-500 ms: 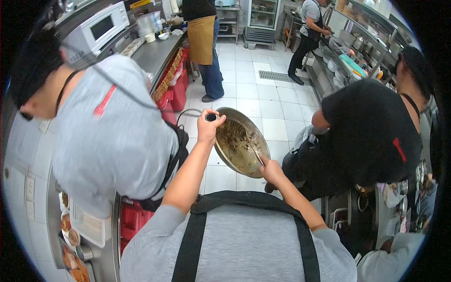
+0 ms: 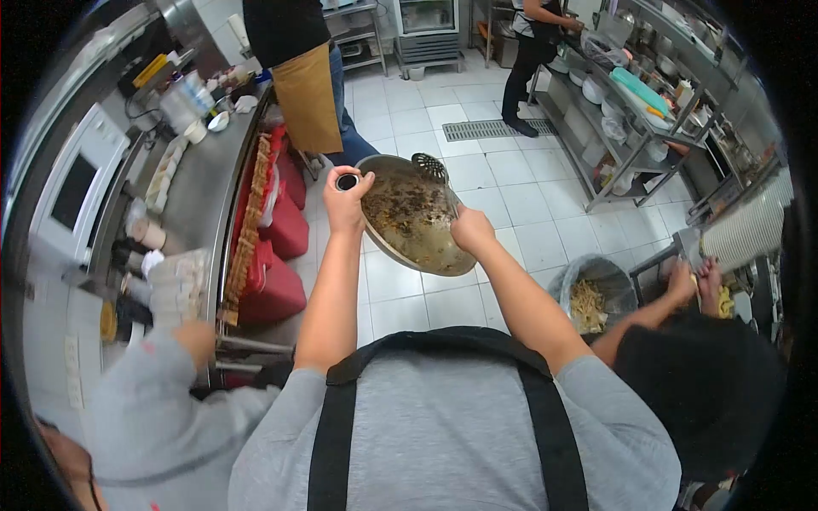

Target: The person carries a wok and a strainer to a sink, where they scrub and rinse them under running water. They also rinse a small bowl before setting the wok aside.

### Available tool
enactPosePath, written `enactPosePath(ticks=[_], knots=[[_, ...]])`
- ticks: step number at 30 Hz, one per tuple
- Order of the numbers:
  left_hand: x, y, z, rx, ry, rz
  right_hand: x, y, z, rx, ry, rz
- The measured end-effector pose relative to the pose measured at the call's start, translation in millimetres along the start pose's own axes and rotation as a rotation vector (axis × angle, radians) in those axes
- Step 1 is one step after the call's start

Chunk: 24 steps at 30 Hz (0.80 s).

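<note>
In front of me hangs a large round metal pan, tilted, with brown oily residue and dark bits across its inside. My left hand is wrapped round the pan's handle, whose dark round end pokes out above the fist. A slotted spoon is gripped in my right hand at the pan's right edge. Its perforated black head stands at the far rim, while the shaft runs back across the pan to my fingers.
Left, a steel counter carries containers, with red bins below. Ahead stands a person in a tan apron. To the right are a lined waste bin, a co-worker's hands and steel shelving. White floor tiles stretch ahead.
My view has moved forward between the two nearby co-workers, who now appear lower at the sides. The slotted spoon's head has shifted up to the pan's far rim. Both hands keep their holds.
</note>
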State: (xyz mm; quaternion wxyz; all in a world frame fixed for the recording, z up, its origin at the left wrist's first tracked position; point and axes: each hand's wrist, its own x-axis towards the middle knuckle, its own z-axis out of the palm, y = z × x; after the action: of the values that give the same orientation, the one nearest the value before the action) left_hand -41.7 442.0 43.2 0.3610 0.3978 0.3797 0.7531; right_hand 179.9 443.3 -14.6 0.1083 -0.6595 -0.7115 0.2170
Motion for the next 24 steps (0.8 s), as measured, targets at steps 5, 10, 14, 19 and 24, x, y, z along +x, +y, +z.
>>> enactPosePath(ticks=[5, 10, 14, 19, 24], knots=[[108.4, -55.4, 19.6, -0.004, 0.034, -0.019, 95.3, 15.8, 17.4, -0.069, -0.108, 0.015], [221.9, -123.0, 39.5, -0.006, 0.024, -0.072, 211.9, 36.2, -7.8, -0.048, -0.114, -0.152], [323.8, -166.0, 94.2, -0.047, -0.030, -0.082, 320.9, 53.6, -21.6, -0.070, -0.028, 0.036], [428.1, -241.5, 149.8, -0.009, -0.070, -0.132, 430.2, 86.6, -58.4, -0.072, -0.093, -0.063], [527.8, -314.8, 222.3, -0.025, -0.116, -0.109, 577.1, 122.4, -80.3, -0.084, -0.051, 0.058]])
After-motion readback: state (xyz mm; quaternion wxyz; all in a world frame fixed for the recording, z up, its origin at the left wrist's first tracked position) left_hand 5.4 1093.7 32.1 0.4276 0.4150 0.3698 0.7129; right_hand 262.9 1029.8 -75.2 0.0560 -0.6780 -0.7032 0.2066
